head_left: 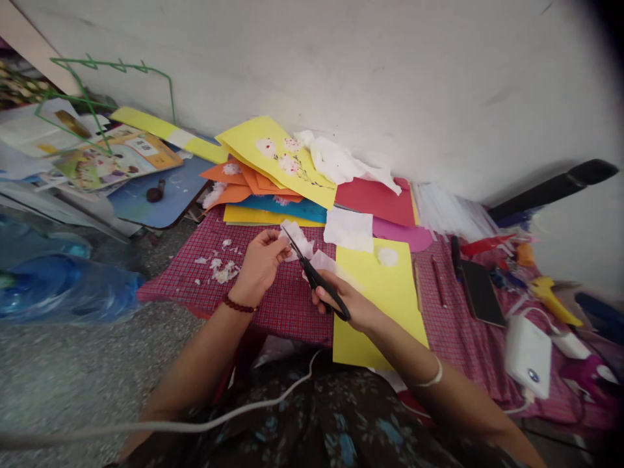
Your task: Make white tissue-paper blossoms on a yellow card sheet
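My left hand (260,263) pinches a small piece of white tissue paper (298,242) above the red checked cloth (283,305). My right hand (348,304) grips black scissors (316,276), whose blades point up and left into the tissue. A yellow sheet (385,305) lies under and right of my right hand, with a white fluffy ball (388,256) on its top edge. White tissue scraps (220,268) lie on the cloth left of my left hand.
Stacked yellow, orange, blue and red paper sheets (277,175) and white tissue (341,162) lie against the wall. A white power bank (528,354), a black notebook (481,292) and pens lie at right. Blue plastic bottles (58,279) sit on the floor left. A white cable (205,419) crosses my lap.
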Tool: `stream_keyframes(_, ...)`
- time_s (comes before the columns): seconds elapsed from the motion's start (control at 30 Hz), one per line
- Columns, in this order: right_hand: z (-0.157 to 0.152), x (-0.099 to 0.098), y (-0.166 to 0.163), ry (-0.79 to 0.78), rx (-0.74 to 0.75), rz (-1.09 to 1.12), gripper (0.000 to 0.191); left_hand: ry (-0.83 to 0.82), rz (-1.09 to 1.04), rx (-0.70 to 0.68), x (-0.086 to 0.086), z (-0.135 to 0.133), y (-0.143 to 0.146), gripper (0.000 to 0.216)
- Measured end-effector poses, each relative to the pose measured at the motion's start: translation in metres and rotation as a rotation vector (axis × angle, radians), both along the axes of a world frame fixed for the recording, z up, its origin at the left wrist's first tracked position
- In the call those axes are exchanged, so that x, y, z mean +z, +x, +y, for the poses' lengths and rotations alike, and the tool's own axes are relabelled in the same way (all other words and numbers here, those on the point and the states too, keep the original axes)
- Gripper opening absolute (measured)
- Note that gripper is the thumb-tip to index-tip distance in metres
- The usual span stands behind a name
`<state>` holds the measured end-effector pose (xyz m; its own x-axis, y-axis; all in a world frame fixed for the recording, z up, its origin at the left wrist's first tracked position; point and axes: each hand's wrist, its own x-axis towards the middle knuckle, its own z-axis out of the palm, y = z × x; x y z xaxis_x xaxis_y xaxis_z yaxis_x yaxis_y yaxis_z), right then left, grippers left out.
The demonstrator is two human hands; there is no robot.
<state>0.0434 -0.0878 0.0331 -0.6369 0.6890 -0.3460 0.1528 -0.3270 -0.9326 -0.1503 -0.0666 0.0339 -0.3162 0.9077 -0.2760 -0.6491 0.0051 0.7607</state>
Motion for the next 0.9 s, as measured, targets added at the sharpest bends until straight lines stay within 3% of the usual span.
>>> stream_keyframes(0.3,0.009,-0.003,-0.003,0.01,-0.018,0.025,0.046,-0.007,-0.022,-0.062,-0.004,0.011,-0.008,0.028)
stream_keyframes(0.53,0.015,-0.005,0.009,-0.235,0.05,0.23,0.064,0.04,0.1,-0.022,-0.006,0.02,-0.019,0.021)
stream_keyframes(0.67,0.013,-0.002,0.025,-0.287,0.041,0.292,0.068,0.075,0.397,-0.006,-0.006,0.031,-0.025,0.014)
stream_keyframes(0.8,0.002,0.004,0.046,-0.254,-0.046,0.301,0.065,0.129,0.952,-0.09,-0.003,0.03,-0.029,0.026)
stream_keyframes(0.9,-0.011,0.006,0.071,-0.194,-0.138,0.297,0.06,0.212,1.349,-0.124,0.001,0.012,-0.029,0.037)
